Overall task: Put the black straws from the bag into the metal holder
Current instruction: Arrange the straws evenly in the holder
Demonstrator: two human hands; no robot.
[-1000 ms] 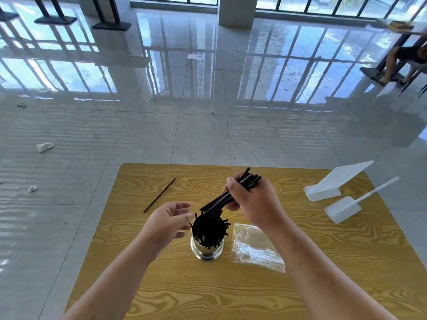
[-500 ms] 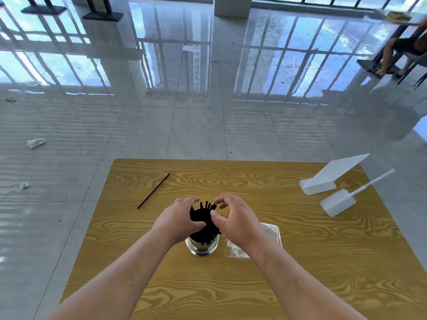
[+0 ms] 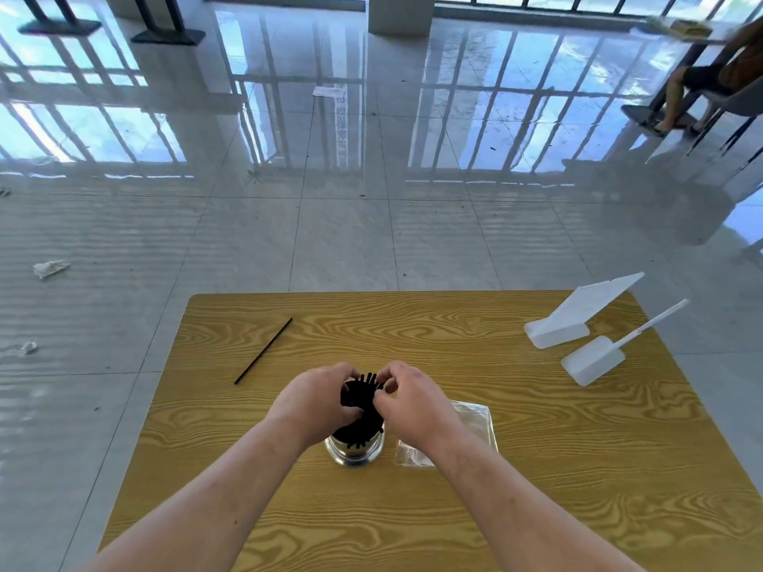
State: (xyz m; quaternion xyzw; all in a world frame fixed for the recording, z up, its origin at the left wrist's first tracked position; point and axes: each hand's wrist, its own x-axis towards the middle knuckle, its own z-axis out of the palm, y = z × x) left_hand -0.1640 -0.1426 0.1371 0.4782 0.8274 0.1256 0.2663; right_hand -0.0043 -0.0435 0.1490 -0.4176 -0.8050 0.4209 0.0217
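A shiny metal holder point(image 3: 355, 452) stands near the middle of the wooden table point(image 3: 536, 468), packed with black straws point(image 3: 363, 390) whose tops fan out above it. My left hand point(image 3: 318, 402) cups the bundle from the left. My right hand point(image 3: 413, 402) closes on it from the right, fingertips pinching the straw tops. A clear plastic bag point(image 3: 470, 427) lies flat just right of the holder, partly under my right wrist. One loose black straw point(image 3: 263, 351) lies on the table at the far left.
Two white plastic pieces point(image 3: 578, 319) point(image 3: 594, 359) sit at the table's far right corner. Crumpled paper scraps point(image 3: 49, 268) lie on the tiled floor to the left. A seated person point(image 3: 702, 84) is at the far upper right.
A second ago my right hand held a bunch of straws slanted over the holder. Those straws now stand in it, and both hands have closed around the bundle.
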